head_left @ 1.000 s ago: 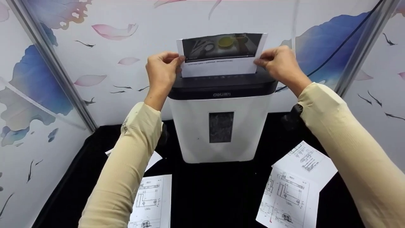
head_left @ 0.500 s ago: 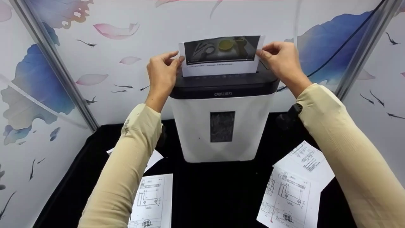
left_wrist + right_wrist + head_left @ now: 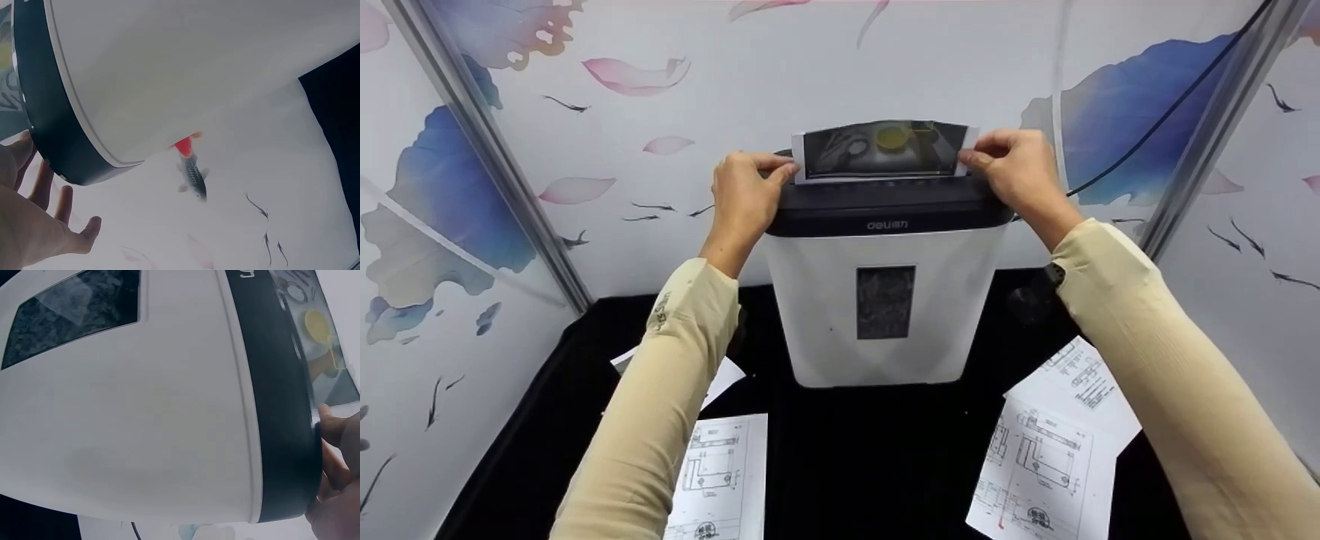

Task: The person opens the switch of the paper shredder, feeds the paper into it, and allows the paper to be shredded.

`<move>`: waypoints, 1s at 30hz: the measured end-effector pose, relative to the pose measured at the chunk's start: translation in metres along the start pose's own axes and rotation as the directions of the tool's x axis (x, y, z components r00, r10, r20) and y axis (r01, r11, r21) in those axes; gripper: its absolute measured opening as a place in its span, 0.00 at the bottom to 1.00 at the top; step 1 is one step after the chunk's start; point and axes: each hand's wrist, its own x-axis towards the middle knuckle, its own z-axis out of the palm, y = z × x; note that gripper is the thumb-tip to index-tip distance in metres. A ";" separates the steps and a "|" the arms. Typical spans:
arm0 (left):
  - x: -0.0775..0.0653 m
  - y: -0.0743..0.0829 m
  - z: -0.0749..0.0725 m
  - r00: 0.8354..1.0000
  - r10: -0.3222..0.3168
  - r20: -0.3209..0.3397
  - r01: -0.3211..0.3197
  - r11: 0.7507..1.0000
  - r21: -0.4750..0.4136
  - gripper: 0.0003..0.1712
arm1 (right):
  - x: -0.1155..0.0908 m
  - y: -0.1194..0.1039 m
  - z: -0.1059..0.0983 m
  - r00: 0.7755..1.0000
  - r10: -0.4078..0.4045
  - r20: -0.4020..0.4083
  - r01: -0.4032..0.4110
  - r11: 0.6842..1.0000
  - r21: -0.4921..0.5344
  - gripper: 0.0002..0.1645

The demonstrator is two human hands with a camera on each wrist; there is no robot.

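A printed sheet of paper [image 3: 885, 150] with a dark photo stands in the top slot of a white paper shredder [image 3: 817, 300] with a black lid. The sheet's lower part is hidden inside. My left hand [image 3: 744, 191] pinches its left edge between thumb and forefinger, just above the lid. At the opposite edge, my right hand [image 3: 1024, 169] pinches the paper the same way. In the left wrist view, the other fingers of the left hand [image 3: 42, 219] spread beside the lid's end. The right wrist view has the right hand [image 3: 340, 467] close against the lid.
Printed drawing sheets [image 3: 727, 480] lie at the left on the black cloth [image 3: 870, 457], partly under the left sleeve. Two more overlapping sheets [image 3: 1042, 465] lie at the right. A patterned wall [image 3: 675, 225] stands close behind, with a black cable [image 3: 1155, 127] running along it.
The sheet has sunk farther into the shredder; its printed text line has gone from sight below the photo. Both hands have come down with it, still at its edges.
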 end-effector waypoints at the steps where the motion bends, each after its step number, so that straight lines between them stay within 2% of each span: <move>1: -0.001 -0.001 0.000 1.000 -0.006 -0.002 0.006 1.000 0.004 0.11 | 0.000 0.000 0.001 1.000 0.003 -0.001 -0.003 1.000 0.004 0.18; 5: -0.004 -0.006 -0.002 1.000 -0.019 -0.019 0.019 1.000 -0.020 0.10 | 0.000 0.000 0.005 1.000 -0.015 -0.020 0.016 0.998 0.065 0.19; 10: -0.011 -0.010 -0.003 1.000 -0.005 -0.023 0.004 0.999 -0.050 0.11 | -0.003 -0.002 0.009 0.995 -0.065 -0.074 0.073 0.990 0.123 0.19; 14: -0.017 -0.014 -0.005 1.000 0.001 -0.022 -0.003 0.998 -0.069 0.12 | -0.007 -0.002 0.014 0.980 -0.126 -0.153 0.148 0.978 0.145 0.17; 20: -0.024 -0.029 -0.015 0.998 -0.003 -0.068 -0.004 0.995 -0.102 0.12 | -0.017 -0.004 0.021 0.952 -0.188 -0.243 0.237 0.952 0.194 0.16; 25: -0.034 -0.044 -0.025 0.996 -0.037 -0.083 0.026 0.991 -0.128 0.14 | -0.032 -0.010 0.033 0.937 -0.215 -0.277 0.285 0.927 0.244 0.12; 30: -0.048 -0.051 -0.033 0.994 -0.057 -0.091 0.042 0.986 -0.160 0.14 | -0.046 -0.019 0.045 0.928 -0.251 -0.275 0.325 0.907 0.268 0.10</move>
